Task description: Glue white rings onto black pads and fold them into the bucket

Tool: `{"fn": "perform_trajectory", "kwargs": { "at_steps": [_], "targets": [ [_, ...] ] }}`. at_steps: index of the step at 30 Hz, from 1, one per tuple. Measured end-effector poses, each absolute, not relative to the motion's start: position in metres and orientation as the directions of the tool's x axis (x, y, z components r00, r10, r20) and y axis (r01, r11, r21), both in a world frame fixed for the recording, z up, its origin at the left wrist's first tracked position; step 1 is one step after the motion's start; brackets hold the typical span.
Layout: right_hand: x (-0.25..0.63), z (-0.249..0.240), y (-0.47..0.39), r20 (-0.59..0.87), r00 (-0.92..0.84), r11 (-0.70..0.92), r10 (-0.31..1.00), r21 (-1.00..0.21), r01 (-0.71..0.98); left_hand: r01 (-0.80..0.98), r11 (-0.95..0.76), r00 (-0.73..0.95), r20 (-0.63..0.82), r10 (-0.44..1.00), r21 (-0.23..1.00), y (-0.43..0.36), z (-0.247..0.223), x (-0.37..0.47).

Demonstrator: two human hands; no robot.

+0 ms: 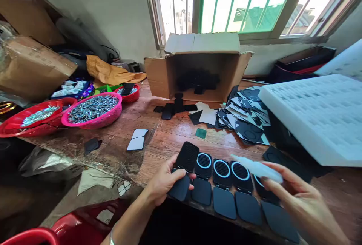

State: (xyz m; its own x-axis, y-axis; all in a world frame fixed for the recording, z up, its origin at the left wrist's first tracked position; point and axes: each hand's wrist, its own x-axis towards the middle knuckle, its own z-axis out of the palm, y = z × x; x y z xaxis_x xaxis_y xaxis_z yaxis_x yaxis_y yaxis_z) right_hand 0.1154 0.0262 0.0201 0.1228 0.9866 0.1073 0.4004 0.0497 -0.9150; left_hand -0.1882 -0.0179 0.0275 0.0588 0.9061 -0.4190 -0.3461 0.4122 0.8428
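Tbl (166, 141) | ctn (202, 43), foam tray (319, 116) (crowds R) | LH (162, 181) grips case (187, 155) | RH (299, 194) grips wht tool (253, 168)

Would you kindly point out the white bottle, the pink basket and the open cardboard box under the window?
White bottle (260, 170): head view, on its body.
Pink basket (96, 124): head view, on its front wall.
Open cardboard box (202, 43): head view, on its upper flap.

Hinged cases (224, 202): smooth, matt plastic. Tabletop (166, 138): scuffed wood. Small parts (94, 108): shiny metal. Box (202, 43): cardboard.
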Motion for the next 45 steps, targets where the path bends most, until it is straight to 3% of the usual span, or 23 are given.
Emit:
{"fn": "perform_trajectory", "kwargs": {
  "at_steps": [3, 6, 12, 20, 28, 38, 45],
  "targets": [
    [0.072, 0.032, 0.031, -0.052, -0.152, -0.021, 0.987, -0.979, 0.200, -0.297, 0.430, 0.107, -0.418, 0.902, 0.853, -0.020, 0.025, -0.187],
    [0.043, 0.036, 0.034, -0.060, -0.244, -0.027, 0.968, -0.991, 0.135, -0.250, 0.453, 0.127, -0.435, 0.891, 0.855, -0.023, 0.024, -0.188],
    [0.008, 0.045, 0.034, 0.168, -0.223, 0.206, 0.960, -0.965, 0.161, -0.287, 0.489, 0.173, -0.458, 0.872, 0.824, -0.025, 0.021, -0.190],
    [-0.003, 0.035, 0.035, 0.278, -0.321, 0.378, 0.905, -0.871, 0.312, -0.286, 0.511, 0.202, -0.470, 0.859, 0.811, -0.023, 0.020, -0.189],
    [-0.009, 0.033, 0.034, 0.278, -0.313, 0.379, 0.908, -0.864, 0.331, -0.258, 0.499, 0.201, -0.459, 0.866, 0.828, -0.025, 0.022, -0.187],
    [-0.013, 0.039, 0.035, 0.450, -0.301, 0.539, 0.841, -0.746, 0.392, -0.258, 0.543, 0.235, -0.493, 0.838, 0.799, -0.025, 0.024, -0.182],
    [-0.010, 0.042, 0.039, 0.425, -0.296, 0.516, 0.855, -0.748, 0.417, -0.275, 0.544, 0.261, -0.484, 0.836, 0.792, -0.026, 0.026, -0.181]
  ]
}}
